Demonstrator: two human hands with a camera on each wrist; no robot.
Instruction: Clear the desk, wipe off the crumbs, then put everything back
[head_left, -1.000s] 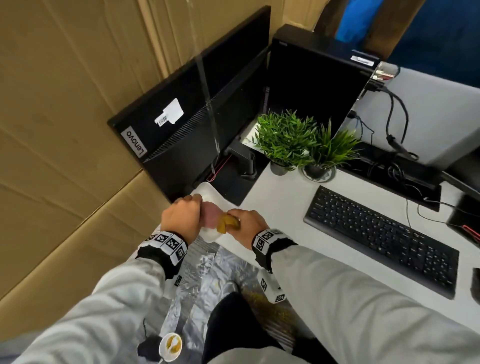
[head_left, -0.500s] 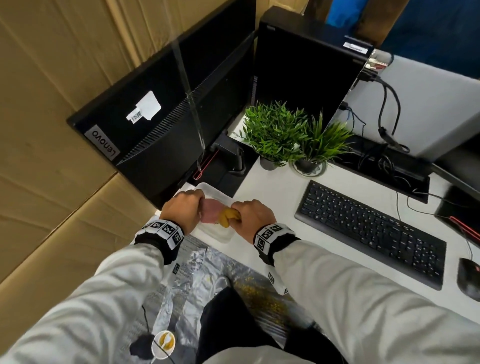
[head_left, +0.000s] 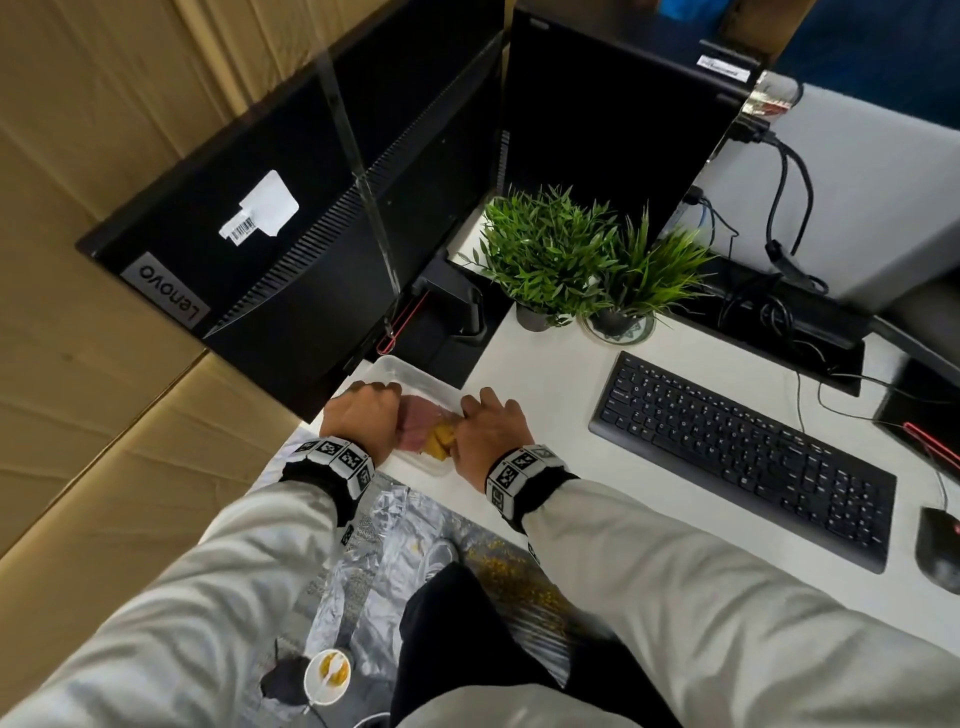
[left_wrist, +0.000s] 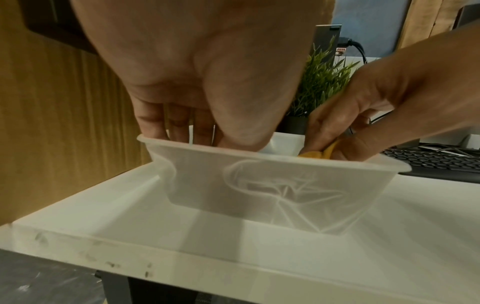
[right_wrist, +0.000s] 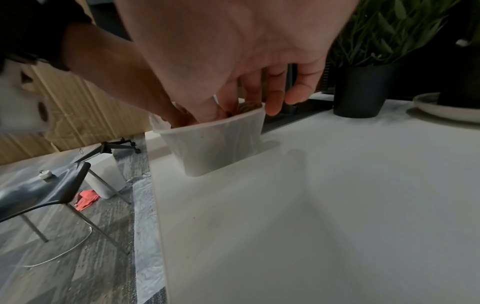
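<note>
Translucent tub (left_wrist: 272, 185): on white desk (head_left: 561, 374) corner, both hands reaching into it.
Left hand (head_left: 363, 415): fingers dip inside the rim; whether they grasp the pink cloth (head_left: 418, 423) can't be told.
Right hand (head_left: 493, 431): pinching yellow cloth (head_left: 439, 444) inside the tub.
Writing: "Lenovo" on monitor (head_left: 291, 218) back, just beyond the hands.
Right of hands: two potted plants (head_left: 592, 260), keyboard (head_left: 743, 457), mouse (head_left: 937, 556).

I see container (left_wrist: 272, 185): translucent creased plastic | tabletop (right_wrist: 337, 205): smooth matt white | keyboard (head_left: 737, 457): matt black plastic | wall (head_left: 78, 156): brown corrugated cardboard
</note>
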